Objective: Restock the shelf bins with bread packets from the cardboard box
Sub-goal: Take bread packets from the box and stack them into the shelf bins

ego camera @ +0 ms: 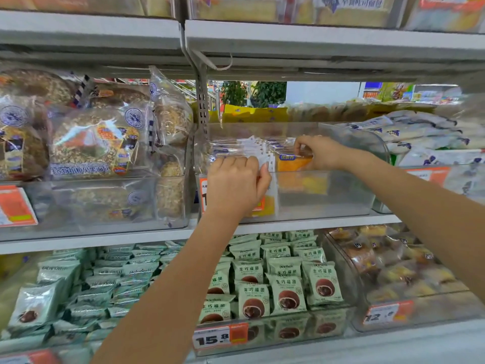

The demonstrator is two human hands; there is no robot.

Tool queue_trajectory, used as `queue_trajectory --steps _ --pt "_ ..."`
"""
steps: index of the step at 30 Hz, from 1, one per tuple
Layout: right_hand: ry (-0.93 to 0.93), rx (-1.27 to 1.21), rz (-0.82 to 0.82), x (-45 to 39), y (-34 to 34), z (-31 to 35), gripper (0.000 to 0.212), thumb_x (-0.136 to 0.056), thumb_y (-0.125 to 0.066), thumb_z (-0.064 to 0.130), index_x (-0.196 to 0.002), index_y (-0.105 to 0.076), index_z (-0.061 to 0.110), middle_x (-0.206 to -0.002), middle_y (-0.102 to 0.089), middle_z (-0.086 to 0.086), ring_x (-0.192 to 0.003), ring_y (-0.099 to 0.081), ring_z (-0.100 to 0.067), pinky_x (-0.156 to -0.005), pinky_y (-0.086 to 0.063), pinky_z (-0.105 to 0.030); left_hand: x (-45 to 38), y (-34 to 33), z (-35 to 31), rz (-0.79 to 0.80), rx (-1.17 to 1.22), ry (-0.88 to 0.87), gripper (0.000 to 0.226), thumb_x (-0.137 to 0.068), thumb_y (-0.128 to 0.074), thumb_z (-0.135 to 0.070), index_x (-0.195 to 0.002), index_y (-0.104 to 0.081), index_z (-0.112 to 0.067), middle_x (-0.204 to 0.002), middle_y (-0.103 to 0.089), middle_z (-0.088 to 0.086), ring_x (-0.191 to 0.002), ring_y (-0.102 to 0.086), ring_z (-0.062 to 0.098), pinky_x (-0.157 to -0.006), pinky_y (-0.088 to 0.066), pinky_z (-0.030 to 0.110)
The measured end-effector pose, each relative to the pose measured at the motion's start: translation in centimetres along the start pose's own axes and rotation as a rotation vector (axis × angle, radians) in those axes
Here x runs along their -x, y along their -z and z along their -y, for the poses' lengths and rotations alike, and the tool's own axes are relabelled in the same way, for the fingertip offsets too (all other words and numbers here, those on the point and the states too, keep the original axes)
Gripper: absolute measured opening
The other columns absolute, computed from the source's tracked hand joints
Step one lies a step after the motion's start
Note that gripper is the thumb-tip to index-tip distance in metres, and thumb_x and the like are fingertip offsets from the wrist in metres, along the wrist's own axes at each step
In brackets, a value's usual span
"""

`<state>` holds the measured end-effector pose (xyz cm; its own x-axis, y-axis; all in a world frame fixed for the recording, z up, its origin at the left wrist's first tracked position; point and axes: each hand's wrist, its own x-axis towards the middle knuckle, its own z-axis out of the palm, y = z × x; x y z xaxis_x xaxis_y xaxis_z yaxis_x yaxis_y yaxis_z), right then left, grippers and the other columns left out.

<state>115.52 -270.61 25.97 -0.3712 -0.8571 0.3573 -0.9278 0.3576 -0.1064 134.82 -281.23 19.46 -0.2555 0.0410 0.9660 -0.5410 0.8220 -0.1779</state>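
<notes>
We are reaching both bare arms up to the middle tier of a grey metal supermarket shelf, into a clear plastic bin that stands on it. Inside the bin stands a row of clear-wrapped bread packets with white and purple printing, upright and leaning together toward the bin's left side. Our left hand is at the bin's front edge with the fingers curled over the near packets and the thumb against a white packet edge, so it grips them. Our right hand is farther in, its fingers curled down and pinching the top of an orange-yellow bread packet with a blue label, which stands just right of the row. The right part of the bin's floor is bare.

To the left, another clear bin holds large round seeded loaves in clear bags. To the right lie white packets with purple print. On the tier below, pale green packets showing a brown bun fill two bins, with an orange and white price tag reading 15.8 in front. Through the shelf's open back we see green plants and more brightly lit store aisles.
</notes>
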Motion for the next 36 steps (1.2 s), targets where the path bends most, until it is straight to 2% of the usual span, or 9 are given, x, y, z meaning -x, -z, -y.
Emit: queue_trajectory --steps 5,9,14,18,23,27,30,32,36 --pt "-0.001 -0.060 -0.025 -0.2 -0.1 -0.1 0.046 -0.069 -0.082 0.015 -0.105 -0.057 0.002 -0.089 -0.052 -0.003 -0.082 -0.046 -0.020 -0.064 -0.028 -0.025 -0.1 0.1 -0.1 -0.016 0.006 0.002 0.042 -0.089 -0.037 -0.031 -0.058 -0.060 -0.014 -0.052 -0.060 0.001 -0.049 -0.055 0.022 -0.056 -0.037 0.027" --pt "-0.098 -0.019 -0.023 -0.3 -0.2 -0.5 0.056 -0.064 -0.082 0.045 -0.106 -0.053 0.021 -0.104 -0.055 -0.007 -0.107 -0.048 -0.028 -0.084 -0.037 -0.031 0.0 0.1 0.0 -0.015 0.015 -0.001 0.042 -0.089 -0.037 -0.030 -0.058 -0.060 -0.014 -0.051 -0.059 0.000 -0.049 -0.055 0.021 -0.055 -0.037 0.026" --pt "-0.447 -0.657 -0.344 0.6 1.8 0.1 0.071 -0.086 -0.054 0.058 -0.141 -0.032 0.018 -0.147 -0.034 -0.010 -0.133 -0.035 -0.028 -0.109 -0.032 -0.044 -0.1 0.1 -0.1 -0.014 0.023 0.003 0.042 -0.089 -0.038 -0.030 -0.057 -0.060 -0.014 -0.050 -0.059 0.000 -0.048 -0.055 0.021 -0.055 -0.038 0.026" --pt "-0.682 -0.732 0.076 -0.1 1.3 0.1 0.074 -0.094 -0.017 0.065 -0.152 -0.011 0.018 -0.159 -0.010 -0.010 -0.145 -0.013 -0.029 -0.115 -0.018 -0.045 0.0 0.1 -0.1 0.008 0.030 0.006 0.042 -0.089 -0.038 -0.030 -0.057 -0.059 -0.014 -0.049 -0.058 0.000 -0.048 -0.055 0.021 -0.054 -0.036 0.026" --pt "-0.641 -0.931 0.137 -0.7 0.7 -1.4 0.087 -0.081 -0.026 0.079 -0.151 -0.009 0.031 -0.159 -0.010 -0.001 -0.145 -0.018 -0.025 -0.115 -0.021 -0.051 -0.1 0.3 -0.1 0.060 0.037 0.006 0.041 -0.089 -0.038 -0.030 -0.057 -0.058 -0.014 -0.049 -0.057 0.000 -0.047 -0.053 0.021 -0.055 -0.036 0.026" --pt "-0.678 -0.831 -0.277 0.2 1.8 0.3 0.071 -0.096 -0.025 0.058 -0.150 -0.021 0.011 -0.154 -0.028 -0.010 -0.140 -0.028 -0.029 -0.113 -0.026 -0.042 -0.2 0.8 0.2 0.132 0.020 -0.054 0.038 -0.092 -0.037 -0.028 -0.065 -0.060 -0.015 -0.056 -0.060 0.000 -0.054 -0.056 0.021 -0.057 -0.036 0.029" --pt "-0.538 -0.809 -0.617 3.7 3.0 3.0 0.045 -0.101 -0.036 0.033 -0.137 -0.035 0.006 -0.126 -0.050 -0.006 -0.116 -0.048 -0.021 -0.093 -0.037 -0.029 0.6 0.6 0.2 0.178 -0.036 -0.173 0.040 -0.100 -0.029 -0.028 -0.104 -0.065 -0.010 -0.104 -0.070 0.007 -0.100 -0.064 0.026 -0.086 -0.039 0.037" --pt "-0.376 -0.745 -0.717 7.2 2.2 4.7 0.032 -0.099 -0.042 0.025 -0.125 -0.044 0.006 -0.111 -0.052 -0.001 -0.099 -0.049 -0.011 -0.079 -0.037 -0.017 3.0 1.0 -0.5 0.188 -0.125 -0.254 0.042 -0.101 -0.028 -0.023 -0.136 -0.044 -0.004 -0.140 -0.050 0.011 -0.131 -0.045 0.027 -0.108 -0.030 0.045" --pt "-0.099 -0.532 -0.823 15.7 -3.4 6.5 0.018 -0.095 -0.045 0.014 -0.109 -0.051 0.005 -0.102 -0.052 0.000 -0.095 -0.051 -0.014 -0.084 -0.040 -0.021 11.6 4.1 -2.3 0.320 -0.071 -0.274 0.055 -0.093 -0.010 0.001 -0.148 -0.020 -0.001 -0.154 -0.024 0.013 -0.143 -0.021 0.026 -0.118 -0.011 0.046"
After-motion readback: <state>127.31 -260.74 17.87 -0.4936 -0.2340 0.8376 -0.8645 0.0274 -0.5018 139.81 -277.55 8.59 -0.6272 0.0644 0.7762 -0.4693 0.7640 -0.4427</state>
